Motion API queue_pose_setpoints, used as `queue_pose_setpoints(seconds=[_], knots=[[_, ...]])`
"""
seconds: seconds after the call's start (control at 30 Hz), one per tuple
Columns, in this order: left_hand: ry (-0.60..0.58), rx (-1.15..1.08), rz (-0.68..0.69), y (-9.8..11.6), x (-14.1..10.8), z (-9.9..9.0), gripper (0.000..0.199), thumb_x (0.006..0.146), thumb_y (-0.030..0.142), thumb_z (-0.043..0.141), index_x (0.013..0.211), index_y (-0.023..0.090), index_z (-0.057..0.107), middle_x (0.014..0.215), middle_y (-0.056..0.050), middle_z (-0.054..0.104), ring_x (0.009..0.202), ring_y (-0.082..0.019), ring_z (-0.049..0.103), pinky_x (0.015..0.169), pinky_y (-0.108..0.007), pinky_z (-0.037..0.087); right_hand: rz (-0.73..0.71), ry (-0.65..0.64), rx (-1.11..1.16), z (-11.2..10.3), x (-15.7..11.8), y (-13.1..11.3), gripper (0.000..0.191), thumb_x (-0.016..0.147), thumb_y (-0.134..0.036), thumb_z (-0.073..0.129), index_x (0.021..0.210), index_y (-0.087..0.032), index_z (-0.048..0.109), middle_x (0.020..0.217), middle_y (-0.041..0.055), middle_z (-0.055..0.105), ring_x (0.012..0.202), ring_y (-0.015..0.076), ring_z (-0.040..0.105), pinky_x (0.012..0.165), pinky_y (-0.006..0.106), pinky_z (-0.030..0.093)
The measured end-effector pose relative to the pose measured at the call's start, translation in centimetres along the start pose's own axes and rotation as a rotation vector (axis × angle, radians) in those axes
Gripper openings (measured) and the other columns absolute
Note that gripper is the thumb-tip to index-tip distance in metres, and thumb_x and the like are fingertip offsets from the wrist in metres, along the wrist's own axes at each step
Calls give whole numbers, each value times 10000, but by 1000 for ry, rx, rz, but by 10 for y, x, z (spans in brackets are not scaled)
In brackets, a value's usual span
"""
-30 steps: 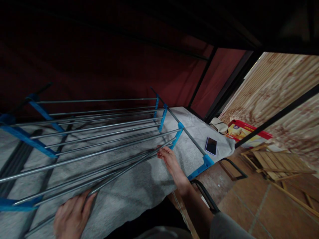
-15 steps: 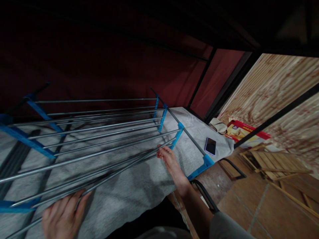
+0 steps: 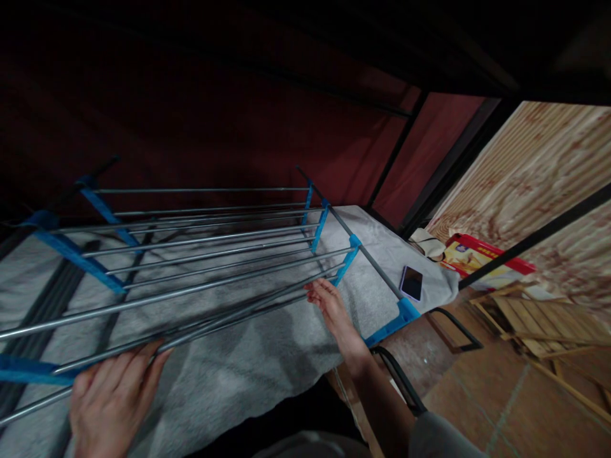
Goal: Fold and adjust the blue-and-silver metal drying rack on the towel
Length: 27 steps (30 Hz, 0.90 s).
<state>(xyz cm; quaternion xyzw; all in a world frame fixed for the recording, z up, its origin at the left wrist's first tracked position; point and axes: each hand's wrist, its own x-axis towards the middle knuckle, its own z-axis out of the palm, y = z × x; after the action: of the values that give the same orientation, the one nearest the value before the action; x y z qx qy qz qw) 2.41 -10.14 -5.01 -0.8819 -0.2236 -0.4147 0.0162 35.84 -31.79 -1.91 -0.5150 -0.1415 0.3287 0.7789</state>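
A rack of grey metal tubes with blue plastic brackets [image 3: 79,257] lies on its side on a grey blanket [image 3: 229,381]. At the lower left, my left hand [image 3: 112,397] is closed around a loose metal tube [image 3: 195,334], whose left end sticks out past the hand. My right hand [image 3: 331,312] pinches near the right end of that tube, close to a blue bracket [image 3: 348,261]. The loose tube slants across the rack's front bars and nearly lines up with them. Whether its right end touches the bracket is hard to tell.
A phone [image 3: 411,283] lies on the blanket, right of the rack. Several dark tubes [image 3: 52,305] rest at the left. Beyond the bed's edge are a black curved handle [image 3: 398,378], a folded wooden chair [image 3: 548,321] and a red-yellow box [image 3: 487,261]. Black posts frame the bed.
My left hand has moved slightly up and away from me, bringing the loose tube closer to the front bars. My right hand keeps its pinch. The whole view has shifted a little.
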Motion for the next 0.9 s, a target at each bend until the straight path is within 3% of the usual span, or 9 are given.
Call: queue_pose_setpoints(seconds=[0.13, 0.37, 0.5, 0.73, 0.9], knots=[[24, 238, 142, 7, 13, -7, 205, 957, 305, 639, 1135, 205, 659, 795, -28, 701, 724, -245, 612, 717, -380, 367, -24, 9, -48, -5, -3, 5, 318, 737, -496, 837, 896, -243, 729, 932, 29, 732, 782, 172, 626, 745, 312, 493], [-75, 144, -9, 22, 20, -14, 190, 995, 289, 565, 1138, 218, 668, 895, -49, 732, 836, -238, 649, 801, -386, 421, -38, 26, -182, -28, 1, 19, 338, 737, -472, 817, 976, -246, 738, 960, 54, 753, 799, 206, 677, 736, 358, 551], [-109, 159, -28, 23, 27, -16, 189, 1016, 286, 539, 1125, 202, 669, 966, -66, 741, 887, -230, 656, 838, -390, 432, -55, 35, -215, -37, 4, 26, 328, 719, -454, 828, 966, -255, 747, 994, 70, 757, 799, 215, 687, 729, 385, 572], [-117, 160, -31, 21, 35, -15, 180, 1031, 283, 523, 1100, 196, 664, 967, -58, 738, 884, -220, 647, 879, -387, 435, -60, 64, -217, -35, 3, 26, 211, 696, -426, 837, 863, -306, 789, 967, 118, 759, 776, 266, 698, 685, 445, 574], [-106, 154, -28, 20, 37, -14, 186, 1028, 286, 531, 1125, 190, 659, 986, -63, 741, 905, -219, 656, 882, -391, 442, -44, 60, -224, -31, 0, 25, 285, 689, -426, 844, 920, -271, 784, 958, 73, 767, 770, 219, 691, 718, 381, 569]])
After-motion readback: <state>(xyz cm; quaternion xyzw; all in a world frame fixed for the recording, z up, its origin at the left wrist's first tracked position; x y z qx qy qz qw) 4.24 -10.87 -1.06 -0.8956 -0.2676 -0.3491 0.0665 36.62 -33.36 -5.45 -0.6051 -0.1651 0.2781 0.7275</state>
